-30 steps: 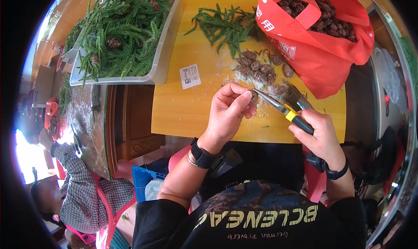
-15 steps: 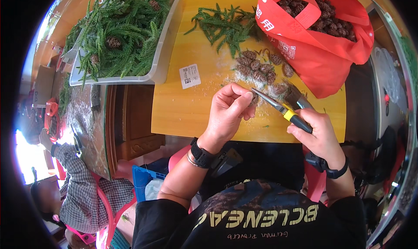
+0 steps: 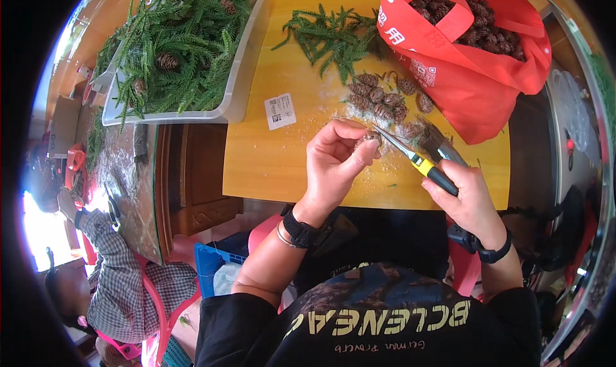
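Note:
Between the thumb and fingers of my left hand (image 3: pixel 339 154) is a small brown pine cone (image 3: pixel 367 139), partly covered by the fingertips. My right hand (image 3: pixel 468 197) is closed around the black and yellow handles of long-nose pliers (image 3: pixel 420 164). The pliers' metal jaws point up and left, with their tip close beside the cone; whether they touch it I cannot tell. Just beyond my hands, a cluster of pine cones (image 3: pixel 378 98) lies on the yellow table (image 3: pixel 276 171), amid white flakes.
A clear plastic bin (image 3: pixel 239 78) of green artificial fir sprigs stands far left. More sprigs (image 3: pixel 337 43) lie at the back. A red bag (image 3: pixel 459 104) full of pine cones stands far right. A white label (image 3: pixel 280 111) lies on the table. A person in checked clothing (image 3: pixel 122 290) sits at left.
My left hand has turned slightly, so more of the pine cone shows. The pliers have shifted a little, their tip now slightly higher beside the cone.

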### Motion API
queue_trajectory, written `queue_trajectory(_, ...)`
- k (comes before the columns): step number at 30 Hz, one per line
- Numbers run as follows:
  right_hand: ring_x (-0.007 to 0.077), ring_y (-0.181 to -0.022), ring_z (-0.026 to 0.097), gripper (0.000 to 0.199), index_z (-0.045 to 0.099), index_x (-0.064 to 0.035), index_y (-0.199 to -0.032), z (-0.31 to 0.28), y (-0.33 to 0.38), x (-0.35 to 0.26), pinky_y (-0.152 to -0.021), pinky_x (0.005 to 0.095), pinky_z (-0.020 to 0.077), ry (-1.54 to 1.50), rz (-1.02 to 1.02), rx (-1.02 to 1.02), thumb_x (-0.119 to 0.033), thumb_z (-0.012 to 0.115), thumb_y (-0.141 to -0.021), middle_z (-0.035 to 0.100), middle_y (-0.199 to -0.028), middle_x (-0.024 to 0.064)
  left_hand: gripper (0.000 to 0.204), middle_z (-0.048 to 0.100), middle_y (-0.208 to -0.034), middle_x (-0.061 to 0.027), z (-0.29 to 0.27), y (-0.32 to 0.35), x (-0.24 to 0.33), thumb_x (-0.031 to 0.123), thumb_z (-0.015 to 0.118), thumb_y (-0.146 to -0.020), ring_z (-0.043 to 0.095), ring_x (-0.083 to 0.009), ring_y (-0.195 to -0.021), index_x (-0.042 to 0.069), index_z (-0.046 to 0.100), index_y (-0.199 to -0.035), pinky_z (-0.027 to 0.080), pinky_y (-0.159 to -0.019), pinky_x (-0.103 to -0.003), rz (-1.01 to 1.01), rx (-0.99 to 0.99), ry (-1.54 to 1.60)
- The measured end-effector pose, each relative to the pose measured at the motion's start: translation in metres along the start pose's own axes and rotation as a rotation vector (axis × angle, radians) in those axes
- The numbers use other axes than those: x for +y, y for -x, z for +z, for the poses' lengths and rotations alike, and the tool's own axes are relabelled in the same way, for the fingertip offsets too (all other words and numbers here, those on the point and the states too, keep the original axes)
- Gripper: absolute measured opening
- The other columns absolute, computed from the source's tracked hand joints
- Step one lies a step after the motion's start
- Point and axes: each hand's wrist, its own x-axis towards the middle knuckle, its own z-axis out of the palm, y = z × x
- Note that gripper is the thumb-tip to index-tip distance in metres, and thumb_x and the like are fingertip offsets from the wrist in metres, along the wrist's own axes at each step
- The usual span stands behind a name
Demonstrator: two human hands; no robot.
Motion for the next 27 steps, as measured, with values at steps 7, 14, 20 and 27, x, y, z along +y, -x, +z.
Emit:
queue_trajectory(7, 0.0122, -0.046, 0.036, 0.021, 0.046, -0.0014, -0.069, 0.001, 0.000, -0.003, -0.045, 0.0277, 0.0337, 0.010, -0.013, 0.025, -0.010, 0.062, -0.079, 0.038, -0.051, 0.0062, 0.020, 0.054, -0.096, -0.0084, 0.001, 0.001, -0.003, -0.010, 0.062, -0.075, 0.055, -0.0106, -0.079, 0.000, 0.052, -0.088, 0.046, -0.070, -0.022, 0.289, -0.011, -0.341)
queue_trajectory(14, 0.0092, -0.047, 0.041, 0.013, 0.055, -0.0011, -0.075, -0.001, 0.005, 0.002, -0.047, 0.0263, 0.0359, -0.184, 0.005, -0.035, -0.012, 0.060, -0.081, 0.045, -0.054, 0.0013, 0.020, 0.052, -0.099, -0.0080, 0.007, 0.004, -0.002, -0.010, 0.061, -0.077, 0.055, -0.0124, -0.080, -0.001, 0.050, -0.091, 0.047, -0.072, -0.025, 0.269, 0.028, -0.394)
queue_trajectory(20, 0.0039, -0.056, 0.041, 0.016, 0.060, 0.0018, -0.085, -0.040, 0.016, 0.011, -0.049, 0.0214, 0.0325, -0.020, 0.164, -0.060, -0.014, 0.057, -0.083, 0.053, -0.062, 0.0007, 0.011, 0.056, -0.092, -0.0080, -0.002, -0.003, -0.006, -0.001, 0.054, -0.085, 0.059, -0.0153, -0.081, 0.003, 0.049, -0.095, 0.048, -0.072, -0.027, 0.054, 0.062, -0.036)
queue_trajectory(27, 0.0276, -0.062, 0.049, 0.025, 0.049, 0.0027, -0.080, -0.054, 0.016, 0.066, -0.057, 0.0341, 0.0389, 0.400, 0.146, 0.083, -0.020, 0.061, -0.081, 0.051, -0.071, 0.0163, 0.009, 0.059, -0.092, -0.0088, 0.000, -0.003, -0.002, 0.004, 0.054, -0.086, 0.061, -0.0183, -0.084, 0.003, 0.049, -0.094, 0.050, -0.076, -0.030, -0.184, 0.011, 0.273)
